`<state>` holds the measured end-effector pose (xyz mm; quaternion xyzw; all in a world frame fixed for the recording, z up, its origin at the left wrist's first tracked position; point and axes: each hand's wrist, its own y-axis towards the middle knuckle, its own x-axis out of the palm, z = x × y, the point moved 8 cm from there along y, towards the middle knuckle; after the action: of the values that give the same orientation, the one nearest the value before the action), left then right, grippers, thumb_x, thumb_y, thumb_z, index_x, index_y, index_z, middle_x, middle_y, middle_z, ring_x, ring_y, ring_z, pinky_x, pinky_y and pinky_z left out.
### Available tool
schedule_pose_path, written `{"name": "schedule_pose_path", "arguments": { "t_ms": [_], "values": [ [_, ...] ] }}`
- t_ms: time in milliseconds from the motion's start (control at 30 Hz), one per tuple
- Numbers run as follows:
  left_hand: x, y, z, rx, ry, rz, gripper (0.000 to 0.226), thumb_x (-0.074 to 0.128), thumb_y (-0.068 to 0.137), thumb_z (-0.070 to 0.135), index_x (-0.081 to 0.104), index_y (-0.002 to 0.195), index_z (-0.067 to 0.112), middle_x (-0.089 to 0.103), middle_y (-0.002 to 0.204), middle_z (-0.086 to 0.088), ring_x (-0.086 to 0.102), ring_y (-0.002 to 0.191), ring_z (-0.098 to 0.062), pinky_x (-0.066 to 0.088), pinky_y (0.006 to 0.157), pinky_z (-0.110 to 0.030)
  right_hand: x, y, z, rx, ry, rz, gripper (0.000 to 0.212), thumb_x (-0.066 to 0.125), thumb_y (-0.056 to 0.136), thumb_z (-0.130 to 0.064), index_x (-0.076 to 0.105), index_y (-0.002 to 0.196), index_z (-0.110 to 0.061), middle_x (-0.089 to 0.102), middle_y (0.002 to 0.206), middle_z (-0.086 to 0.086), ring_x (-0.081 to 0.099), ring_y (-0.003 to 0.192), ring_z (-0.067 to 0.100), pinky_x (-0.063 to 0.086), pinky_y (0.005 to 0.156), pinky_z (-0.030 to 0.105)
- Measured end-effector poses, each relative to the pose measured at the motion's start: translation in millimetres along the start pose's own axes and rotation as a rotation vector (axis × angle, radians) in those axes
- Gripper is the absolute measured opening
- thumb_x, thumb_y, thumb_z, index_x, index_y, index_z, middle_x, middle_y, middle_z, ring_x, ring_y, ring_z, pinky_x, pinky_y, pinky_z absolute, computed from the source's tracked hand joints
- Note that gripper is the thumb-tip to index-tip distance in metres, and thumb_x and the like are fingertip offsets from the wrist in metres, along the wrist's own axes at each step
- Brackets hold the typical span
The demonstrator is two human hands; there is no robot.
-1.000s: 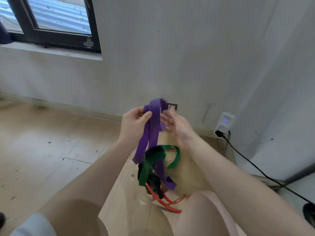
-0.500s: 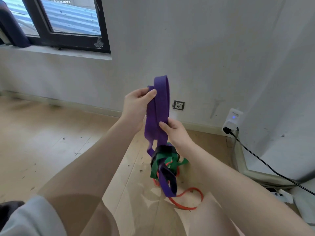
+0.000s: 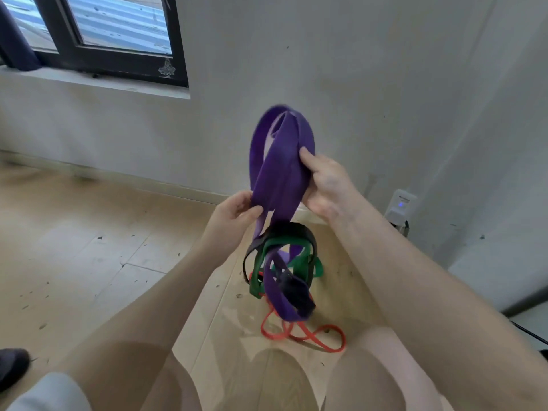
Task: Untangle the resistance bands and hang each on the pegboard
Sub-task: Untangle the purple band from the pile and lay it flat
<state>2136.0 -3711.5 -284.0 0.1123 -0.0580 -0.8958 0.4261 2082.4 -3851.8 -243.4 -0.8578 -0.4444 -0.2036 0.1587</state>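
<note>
Here we grip the purple band [image 3: 281, 161] high with both hands, left hand [image 3: 234, 212] and right hand [image 3: 323, 185], so the knotted green band [image 3: 299, 262] and black band [image 3: 284, 229] dangle free.

No readable text; sticker [image 3: 167, 68] on window frame and plug's [image 3: 401, 203] label too blurred

I am holding the purple band [image 3: 280, 161] between my left hand [image 3: 234, 215] and right hand [image 3: 324, 185]. Below my grip, a black band [image 3: 292, 229], a green band [image 3: 299, 264] and a red-orange band [image 3: 308, 336] are hanging tangled together, over the pale wood floor [image 3: 74, 232].
</note>
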Motion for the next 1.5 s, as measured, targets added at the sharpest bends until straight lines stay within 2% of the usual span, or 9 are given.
{"name": "schedule_pose_path", "arguments": {
  "t_ms": [133, 200, 267, 433, 567, 800, 1067, 1200, 1500],
  "values": [
    [-8, 1, -19, -0.07, 0.079, 0.114, 0.025, 0.057, 0.087, 0.001, 0.066, 0.091, 0.023, 0.071, 0.088, -0.001, 0.066, 0.084, -0.014, 0.053, 0.085, -0.034, -50, -4, 44, 0.125, -0.368, 0.247, 0.024, 0.044, 0.097, -0.009, 0.055, 0.116, 0.002, 0.063, 0.094, 0.011, 0.058, 0.071, 0.017, 0.049, 0.062, 0.028],
    [-4, -3, -30, -0.13, 0.114, 0.137, 0.019, 0.058, 0.087, 0.005, 0.068, 0.091, 0.02, 0.072, 0.088, -0.004, 0.067, 0.086, -0.021, 0.053, 0.086, -0.045, -67, -14, 71, 0.243, -0.435, 0.29, 0.018, 0.041, 0.098, -0.006, 0.056, 0.105, 0.001, 0.059, 0.09, 0.014, 0.054, 0.068, 0.018, 0.046, 0.058, 0.029],
    [2, -4, -35, -0.156, 0.198, 0.139, 0.011, 0.06, 0.086, 0.013, 0.07, 0.09, 0.014, 0.072, 0.087, -0.004, 0.067, 0.086, -0.024, 0.053, 0.083, -0.048, -72, -19, 81, 0.316, -0.404, 0.302, 0.016, 0.041, 0.098, -0.005, 0.052, 0.085, -0.006, 0.056, 0.078, 0.01, 0.052, 0.066, 0.019, 0.045, 0.058, 0.031],
    [-1, -5, -38, -0.205, 0.136, 0.17, 0.013, 0.061, 0.084, 0.022, 0.07, 0.074, 0.021, 0.073, 0.078, -0.007, 0.069, 0.078, -0.029, 0.055, 0.074, -0.053, -35, -19, 61, 0.29, -0.256, 0.137, 0.022, 0.037, 0.094, 0.001, 0.048, 0.078, -0.009, 0.052, 0.065, 0.007, 0.053, 0.059, 0.018, 0.046, 0.06, 0.034],
    [-8, -4, -28, -0.182, 0.046, 0.215, 0.016, 0.06, 0.084, 0.022, 0.072, 0.077, 0.03, 0.073, 0.084, -0.008, 0.068, 0.077, -0.026, 0.055, 0.077, -0.053, -4, -17, 26, 0.193, -0.238, 0.004, 0.024, 0.042, 0.095, 0.0, 0.052, 0.076, -0.009, 0.058, 0.043, -0.003, 0.055, 0.037, 0.007, 0.05, 0.051, 0.025],
    [-17, -16, -16, -0.143, 0.005, 0.315, 0.016, 0.062, 0.087, 0.013, 0.071, 0.085, 0.027, 0.072, 0.082, -0.002, 0.067, 0.077, -0.018, 0.057, 0.078, -0.043, -2, -19, 21, 0.118, -0.142, 0.012, 0.008, 0.053, 0.091, -0.001, 0.059, 0.091, -0.006, 0.068, 0.06, 0.002, 0.064, 0.051, 0.011, 0.055, 0.051, 0.022],
    [1, -24, -17, -0.275, -0.233, 0.134, 0.02, 0.051, 0.095, 0.018, 0.07, 0.087, 0.017, 0.069, 0.079, -0.003, 0.061, 0.076, -0.019, 0.049, 0.073, -0.037, 3, -27, 42, 0.139, -0.076, 0.025, 0.007, 0.053, 0.091, 0.0, 0.054, 0.091, -0.007, 0.063, 0.078, 0.009, 0.063, 0.064, 0.015, 0.057, 0.052, 0.024],
    [14, -31, -12, -0.3, -0.346, 0.005, 0.03, 0.041, 0.1, 0.025, 0.068, 0.093, 0.013, 0.067, 0.088, -0.008, 0.061, 0.08, -0.019, 0.049, 0.077, -0.033, -5, -29, 39, 0.075, -0.306, 0.056, 0.006, 0.056, 0.091, -0.003, 0.056, 0.094, -0.008, 0.061, 0.078, 0.004, 0.062, 0.054, 0.007, 0.053, 0.047, 0.018],
    [32, -37, -8, -0.212, -0.03, -0.084, 0.015, 0.054, 0.091, 0.01, 0.069, 0.088, 0.013, 0.065, 0.07, 0.004, 0.059, 0.066, -0.006, 0.048, 0.059, -0.017, -10, -35, 30, -0.125, -0.77, 0.038, 0.021, 0.057, 0.091, -0.008, 0.067, 0.109, -0.007, 0.066, 0.099, 0.001, 0.059, 0.094, 0.013, 0.047, 0.088, 0.028]
  ]
}}
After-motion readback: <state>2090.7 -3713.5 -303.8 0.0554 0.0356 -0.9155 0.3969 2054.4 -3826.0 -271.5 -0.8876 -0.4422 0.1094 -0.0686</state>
